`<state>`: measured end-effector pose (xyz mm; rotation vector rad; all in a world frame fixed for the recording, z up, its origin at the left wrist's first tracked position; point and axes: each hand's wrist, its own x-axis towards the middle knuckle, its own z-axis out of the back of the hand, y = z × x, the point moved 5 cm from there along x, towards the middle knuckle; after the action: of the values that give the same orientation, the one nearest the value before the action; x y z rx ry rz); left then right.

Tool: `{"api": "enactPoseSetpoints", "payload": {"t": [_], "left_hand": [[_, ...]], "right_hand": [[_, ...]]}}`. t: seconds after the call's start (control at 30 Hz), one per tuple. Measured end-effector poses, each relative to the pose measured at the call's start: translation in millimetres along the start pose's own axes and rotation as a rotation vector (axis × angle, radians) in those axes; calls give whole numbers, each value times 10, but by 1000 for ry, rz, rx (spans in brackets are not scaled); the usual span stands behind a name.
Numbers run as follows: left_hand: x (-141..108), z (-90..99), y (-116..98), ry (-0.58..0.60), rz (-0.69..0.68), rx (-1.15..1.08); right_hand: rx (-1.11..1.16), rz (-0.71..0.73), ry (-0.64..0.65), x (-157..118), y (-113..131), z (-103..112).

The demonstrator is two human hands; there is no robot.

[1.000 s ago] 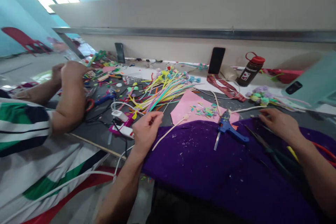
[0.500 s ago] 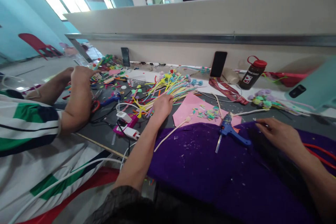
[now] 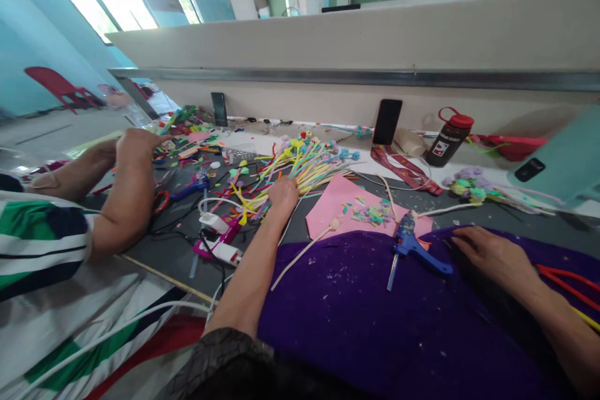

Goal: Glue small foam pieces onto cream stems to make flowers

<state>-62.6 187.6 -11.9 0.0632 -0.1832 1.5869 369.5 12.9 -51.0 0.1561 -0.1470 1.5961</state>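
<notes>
Our left hand (image 3: 284, 195) curls at the coloured stems (image 3: 312, 165), left of the pink sheet (image 3: 323, 215), hiding whether its fingers grip any. Our right hand (image 3: 497, 253), fingers loosely open, is by the purple cloth (image 3: 351, 312), perhaps steadying it.

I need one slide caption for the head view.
Left hand at colourful stems, right hand over purple cloth, glue gun between.

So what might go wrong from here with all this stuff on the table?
The glue gun lies on the purple cloth; if hot, it might scorch or drip. The left hand is at the crowded stems, which could snag or spill. Loose bits on the pink sheet might scatter if bumped.
</notes>
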Motion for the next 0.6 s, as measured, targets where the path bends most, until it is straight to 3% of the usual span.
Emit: {"api": "enactPoseSetpoints", "payload": {"t": [0.2, 0.6], "left_hand": [[60, 44, -1, -30, 57, -51], [16, 688, 186, -328, 80, -336]], "right_hand": [[-11, 7, 27, -3, -11, -37], [24, 37, 14, -6, 15, -60]]}}
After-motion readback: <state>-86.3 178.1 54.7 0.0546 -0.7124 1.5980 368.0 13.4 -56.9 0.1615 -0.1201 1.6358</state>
